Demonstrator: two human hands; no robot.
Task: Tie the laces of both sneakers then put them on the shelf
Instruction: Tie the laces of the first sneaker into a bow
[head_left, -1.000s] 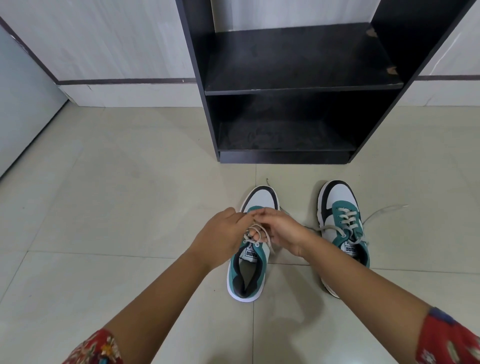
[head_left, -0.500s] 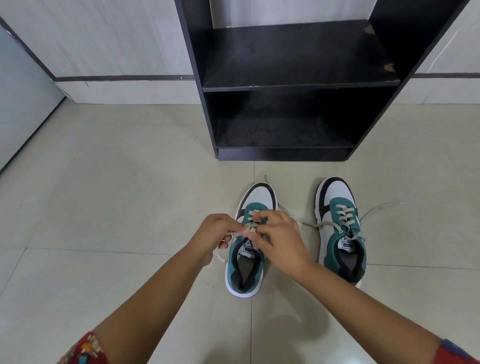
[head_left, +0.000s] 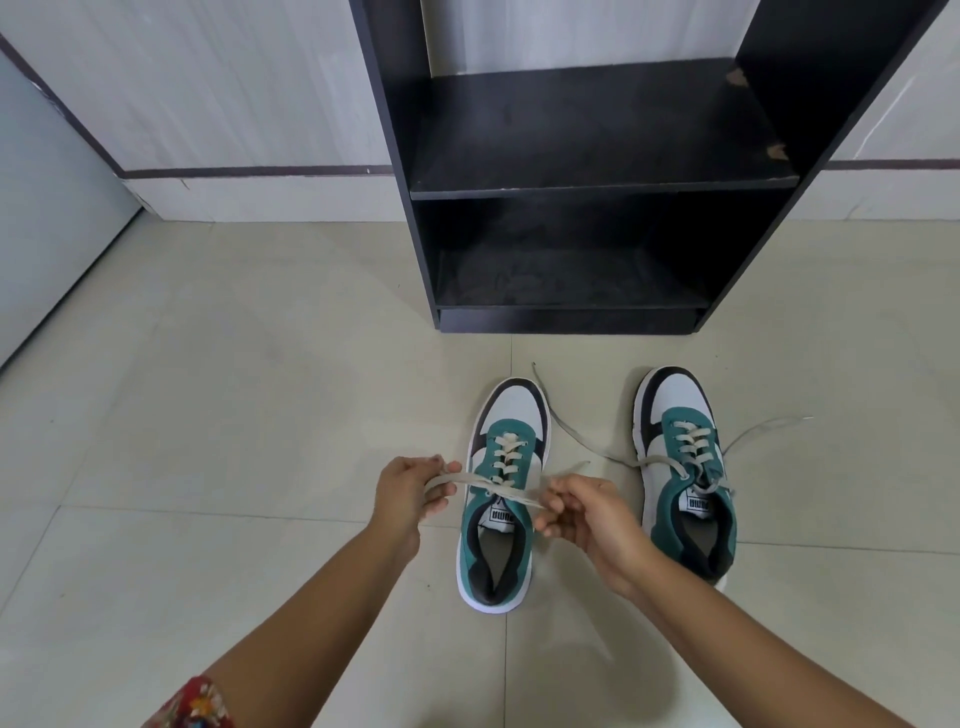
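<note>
Two green, white and black sneakers stand on the tiled floor, toes toward a black shelf (head_left: 602, 179). Over the left sneaker (head_left: 506, 499), my left hand (head_left: 410, 493) pinches one beige lace end on its left side. My right hand (head_left: 582, 514) pinches the other lace end on its right side. The laces (head_left: 488, 486) cross taut over the tongue between the two hands. The right sneaker (head_left: 685, 467) stands apart, its laces (head_left: 753, 431) loose and trailing on the floor to both sides.
The black shelf unit has two open compartments, both holding nothing, with its base (head_left: 566, 319) just beyond the sneaker toes. A white wall with a dark stripe (head_left: 249, 171) runs behind. A grey panel (head_left: 47, 223) stands at the left.
My hands were together over the left sneaker's tongue; they have drawn apart sideways, pulling the crossed lace ends taut. The view has shifted slightly.
</note>
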